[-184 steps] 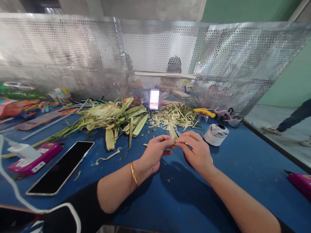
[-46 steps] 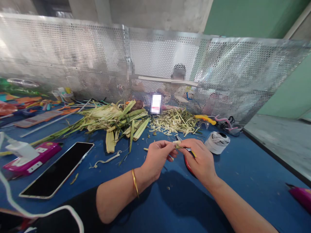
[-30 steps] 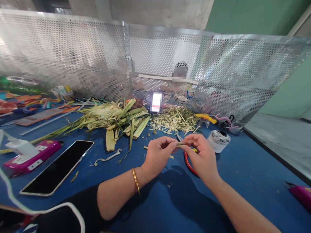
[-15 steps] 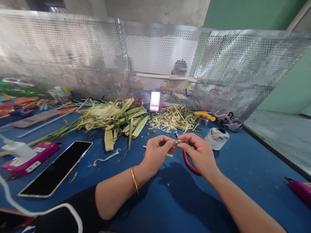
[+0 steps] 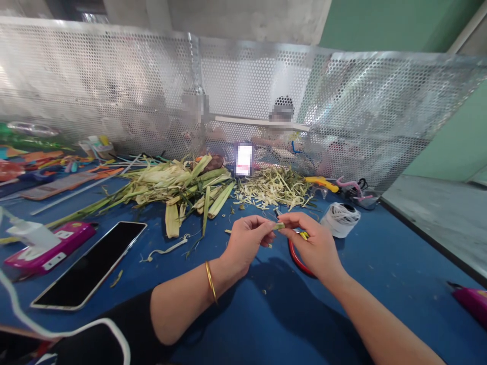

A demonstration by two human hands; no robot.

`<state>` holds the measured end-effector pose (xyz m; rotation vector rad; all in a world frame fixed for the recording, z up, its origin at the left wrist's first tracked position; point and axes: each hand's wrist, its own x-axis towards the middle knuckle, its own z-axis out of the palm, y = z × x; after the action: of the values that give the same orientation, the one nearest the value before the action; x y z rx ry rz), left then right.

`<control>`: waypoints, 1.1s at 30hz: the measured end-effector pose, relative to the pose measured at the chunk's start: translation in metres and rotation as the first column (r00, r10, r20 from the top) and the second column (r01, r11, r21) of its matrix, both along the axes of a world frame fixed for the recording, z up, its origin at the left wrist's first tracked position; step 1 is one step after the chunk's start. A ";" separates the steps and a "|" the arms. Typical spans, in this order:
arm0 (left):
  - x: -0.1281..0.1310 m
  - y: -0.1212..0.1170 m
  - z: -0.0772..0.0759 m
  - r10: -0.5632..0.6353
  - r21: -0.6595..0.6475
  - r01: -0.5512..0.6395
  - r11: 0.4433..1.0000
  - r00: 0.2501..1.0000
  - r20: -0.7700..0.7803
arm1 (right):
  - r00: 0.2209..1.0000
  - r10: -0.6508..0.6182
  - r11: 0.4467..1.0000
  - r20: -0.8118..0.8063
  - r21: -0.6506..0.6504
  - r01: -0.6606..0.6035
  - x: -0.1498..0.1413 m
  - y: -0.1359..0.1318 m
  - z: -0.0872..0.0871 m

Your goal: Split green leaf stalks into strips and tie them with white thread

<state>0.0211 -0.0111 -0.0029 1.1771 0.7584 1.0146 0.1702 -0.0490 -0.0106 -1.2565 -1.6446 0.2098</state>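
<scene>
My left hand (image 5: 245, 242) and my right hand (image 5: 314, 246) meet above the blue table (image 5: 243, 304), both pinching a small green leaf strip (image 5: 279, 226) between their fingertips. My right hand also holds red-handled scissors (image 5: 297, 254) against its palm, the red loop showing below the fingers. A gold bangle circles my left wrist. Behind the hands lies a pile of long green leaves (image 5: 175, 185) and a heap of cut leaf shreds (image 5: 274, 186).
A spool of white thread (image 5: 340, 219) stands right of my hands. A black phone (image 5: 89, 264) and a pink box (image 5: 49, 246) with a white charger lie at left. A perforated metal screen (image 5: 243, 101) closes the back, people behind it. Another pink object (image 5: 472, 300) lies far right.
The hands have stayed together on the leaf strip, shifting slightly down and apart by a little. The view has swayed a little.
</scene>
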 end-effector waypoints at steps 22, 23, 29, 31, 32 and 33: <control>-0.001 0.004 0.000 -0.040 -0.121 0.035 0.992 0.998 -0.039 | 1.000 0.014 1.000 0.025 0.019 -0.015 -0.003 0.000 0.001; -0.001 0.004 0.000 -0.052 -0.166 0.047 0.985 0.998 -0.028 | 0.998 0.014 0.999 0.062 0.051 -0.017 -0.003 -0.001 0.001; -0.002 0.005 0.000 -0.076 -0.126 0.076 0.989 0.997 0.006 | 0.998 -0.057 0.997 0.000 0.044 0.057 -0.004 -0.001 -0.002; -0.002 0.005 0.000 -0.075 -0.074 0.075 0.994 0.997 -0.008 | 0.996 -0.067 0.998 -0.054 0.008 0.067 -0.004 -0.001 -0.003; -0.002 0.005 0.000 -0.076 -0.055 0.075 0.996 0.997 -0.017 | 0.995 -0.069 0.998 -0.075 -0.008 0.068 -0.005 -0.001 -0.003; -0.002 0.005 0.000 -0.076 -0.042 0.075 0.996 0.997 -0.026 | 0.993 -0.070 0.997 -0.093 -0.021 0.069 -0.005 -0.001 -0.002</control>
<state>0.0193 -0.0061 -0.0029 1.1776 0.7474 0.9178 0.1649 -0.0500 -0.0128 -1.2964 -1.5195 0.2376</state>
